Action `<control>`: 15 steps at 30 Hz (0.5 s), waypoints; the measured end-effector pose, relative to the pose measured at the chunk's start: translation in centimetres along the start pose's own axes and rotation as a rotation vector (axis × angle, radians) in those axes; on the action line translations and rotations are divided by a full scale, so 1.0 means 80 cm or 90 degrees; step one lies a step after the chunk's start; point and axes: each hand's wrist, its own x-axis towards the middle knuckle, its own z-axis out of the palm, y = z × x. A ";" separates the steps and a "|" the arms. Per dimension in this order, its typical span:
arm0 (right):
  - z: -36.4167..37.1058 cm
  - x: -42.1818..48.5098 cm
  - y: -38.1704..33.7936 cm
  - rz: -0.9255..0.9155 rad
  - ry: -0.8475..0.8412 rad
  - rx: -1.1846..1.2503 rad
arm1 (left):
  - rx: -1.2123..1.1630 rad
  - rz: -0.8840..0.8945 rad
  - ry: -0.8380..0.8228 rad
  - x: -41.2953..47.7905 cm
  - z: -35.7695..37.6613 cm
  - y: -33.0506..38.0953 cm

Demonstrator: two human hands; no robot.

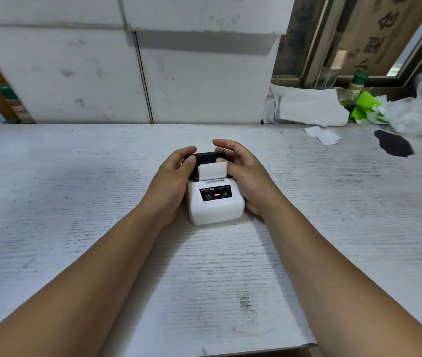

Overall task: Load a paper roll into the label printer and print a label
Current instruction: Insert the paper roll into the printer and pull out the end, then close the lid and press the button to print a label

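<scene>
A small white label printer [216, 206] stands on the whitish table [76, 202], with a black control panel and a lit red indicator facing me. Its black lid [208, 157] is raised at the back. A white paper roll [211, 170] lies in the open bay, its loose end showing. My left hand [172, 181] cups the printer's left side, thumb and fingers on the lid's left corner. My right hand [247, 175] cups the right side, thumb at the roll's right edge and fingers curled over the lid.
White foam boxes [137, 73] stack against the table's far edge. At the back right lie crumpled paper [310, 106], small white slips [323, 135], a green wrapper [364, 106], a bottle [356, 86], a clear plastic bag [418, 109] and a black scrap [392, 144].
</scene>
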 end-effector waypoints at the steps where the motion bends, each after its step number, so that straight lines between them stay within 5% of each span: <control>1: 0.000 0.000 0.000 -0.002 -0.001 0.002 | -0.008 -0.005 -0.004 0.000 -0.001 0.001; 15: 0.002 -0.003 0.004 -0.011 0.024 -0.018 | 0.020 0.023 -0.009 0.000 -0.005 -0.003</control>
